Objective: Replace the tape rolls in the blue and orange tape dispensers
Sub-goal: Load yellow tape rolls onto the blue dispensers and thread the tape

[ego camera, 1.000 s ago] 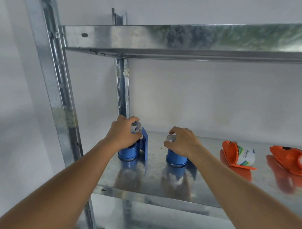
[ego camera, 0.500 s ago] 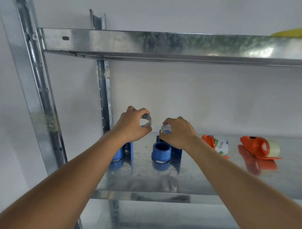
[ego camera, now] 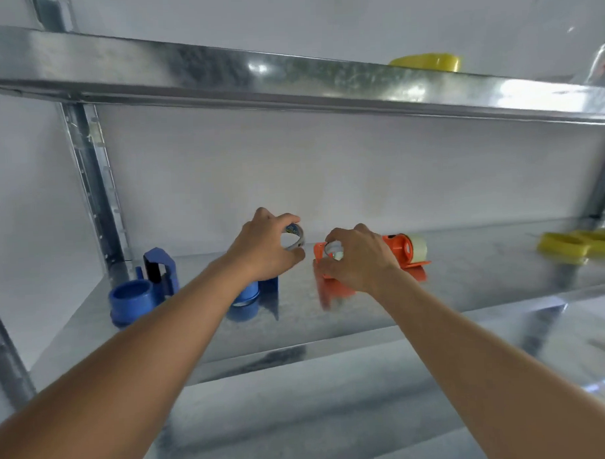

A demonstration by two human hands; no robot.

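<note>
Two blue tape dispensers stand on the metal shelf [ego camera: 366, 316]: one [ego camera: 135, 297] at the left with a bare hub, another [ego camera: 252, 298] partly hidden under my left forearm. My left hand [ego camera: 264, 248] is raised above the shelf, shut on a nearly spent tape roll [ego camera: 294, 240]. My right hand [ego camera: 357, 258] holds a second small spent roll [ego camera: 332, 250] in front of an orange dispenser [ego camera: 325, 273]. A second orange dispenser [ego camera: 406, 251], loaded with a pale tape roll, lies just behind my right hand.
Yellow tape dispensers [ego camera: 576, 242] lie at the shelf's far right. A yellow tape roll [ego camera: 429, 63] and a clear bottle [ego camera: 602, 64] sit on the upper shelf. A steel upright [ego camera: 94, 188] stands at the back left. A lower shelf [ego camera: 335, 417] shows below.
Both hands lifted the spent rolls off the blue dispensers and carried them rightward, toward the orange dispensers. My view swung right, bringing yellow dispensers into sight.
</note>
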